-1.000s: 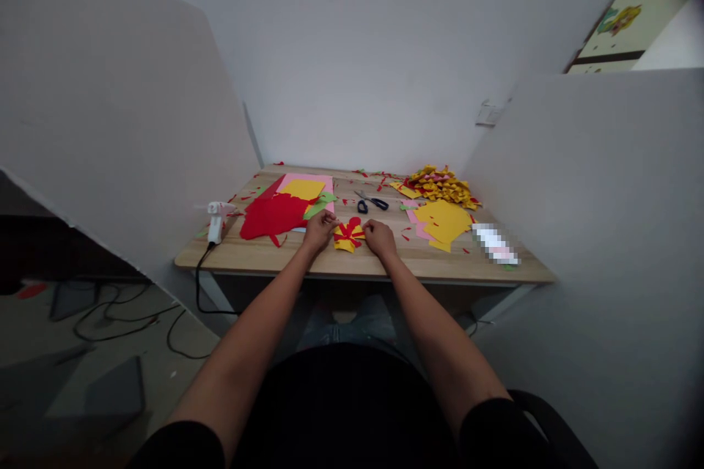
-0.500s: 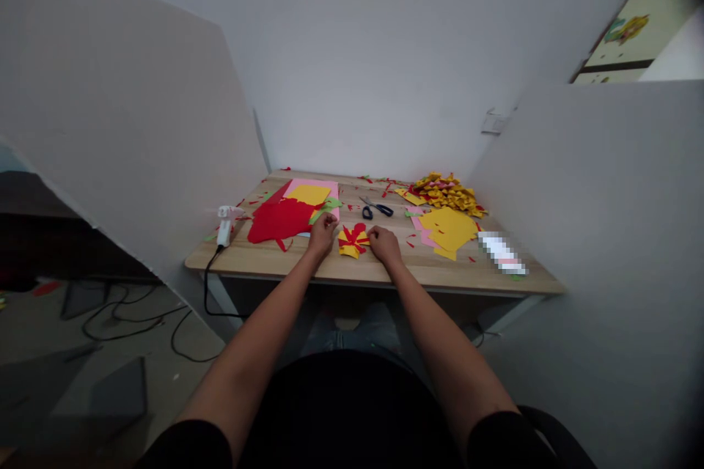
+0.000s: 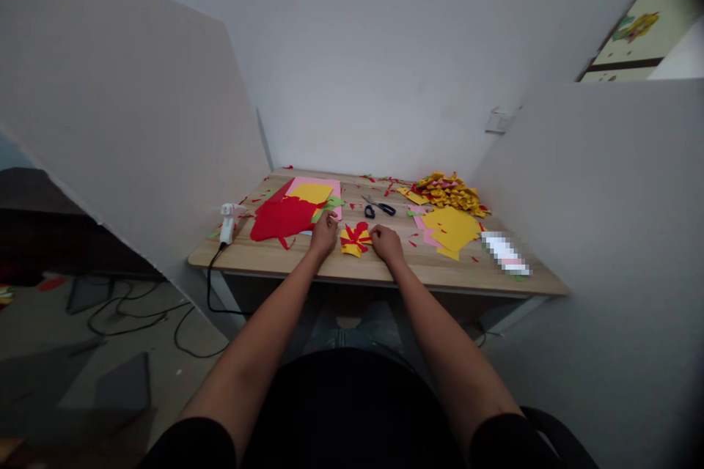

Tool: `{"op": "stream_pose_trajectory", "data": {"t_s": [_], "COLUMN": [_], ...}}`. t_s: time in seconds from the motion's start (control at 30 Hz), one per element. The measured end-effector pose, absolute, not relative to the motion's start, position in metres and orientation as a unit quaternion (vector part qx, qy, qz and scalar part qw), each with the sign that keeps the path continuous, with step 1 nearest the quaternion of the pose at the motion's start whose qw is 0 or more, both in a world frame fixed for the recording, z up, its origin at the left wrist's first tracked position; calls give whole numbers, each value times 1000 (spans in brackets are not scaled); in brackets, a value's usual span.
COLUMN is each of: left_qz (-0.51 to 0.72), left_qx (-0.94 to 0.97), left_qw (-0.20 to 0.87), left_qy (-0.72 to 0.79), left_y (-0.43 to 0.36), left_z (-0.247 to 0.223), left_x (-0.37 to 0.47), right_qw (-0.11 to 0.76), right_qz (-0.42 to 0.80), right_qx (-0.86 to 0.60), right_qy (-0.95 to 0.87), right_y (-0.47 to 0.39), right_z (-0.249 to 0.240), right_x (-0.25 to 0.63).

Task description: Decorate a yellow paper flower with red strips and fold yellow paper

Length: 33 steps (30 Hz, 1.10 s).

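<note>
Between my two hands, near the table's front edge, a red and yellow paper cutout (image 3: pixel 356 240) lies on the wood, red strips spread over yellow pieces. My left hand (image 3: pixel 324 233) is closed just left of it, fingertips pinched together; what they hold, if anything, is too small to make out. On the other side, my right hand (image 3: pixel 387 243) has its fingers curled together at the cutout's right edge. Whether it grips the paper there I cannot tell. Behind the cutout lie dark-handled scissors (image 3: pixel 379 207) with their blades apart.
Red sheet (image 3: pixel 283 218), yellow sheet (image 3: pixel 311 193) and pink sheet (image 3: pixel 331 185) overlap at left, beside a white glue gun (image 3: pixel 227 223) with a black cord. At right are yellow sheets (image 3: pixel 454 229), a pile of folded yellow pieces (image 3: pixel 448 192) and a blurred-out flat object (image 3: pixel 504 253). Partitions flank the table.
The whole view has shifted slightly. Both hands stay closed on either side of the cutout, which lies in the same place on the table.
</note>
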<state>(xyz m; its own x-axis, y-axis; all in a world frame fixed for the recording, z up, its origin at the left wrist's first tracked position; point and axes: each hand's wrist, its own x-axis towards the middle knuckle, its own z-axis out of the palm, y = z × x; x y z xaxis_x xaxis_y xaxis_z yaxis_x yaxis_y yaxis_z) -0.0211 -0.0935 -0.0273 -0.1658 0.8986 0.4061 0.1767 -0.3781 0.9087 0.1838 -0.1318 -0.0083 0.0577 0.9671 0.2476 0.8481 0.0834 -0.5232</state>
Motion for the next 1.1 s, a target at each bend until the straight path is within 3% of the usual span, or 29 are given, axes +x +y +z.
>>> {"op": "stream_pose_trajectory", "data": {"t_s": [0.43,1.1], "left_qz": [600,587], "left_qx": [548,584], "left_qw": [414,329], "left_qy": [411,454], "left_y": [-89,-90], "left_z": [-32,-31], "left_x": [-18,-18], "right_qw": [283,284], "right_qz": [101,97], "right_qx": [-671,-669], "right_qy": [-678,-680], "right_y": [-132,-132], "right_z": [-8,-9], "right_x": [184,184]}}
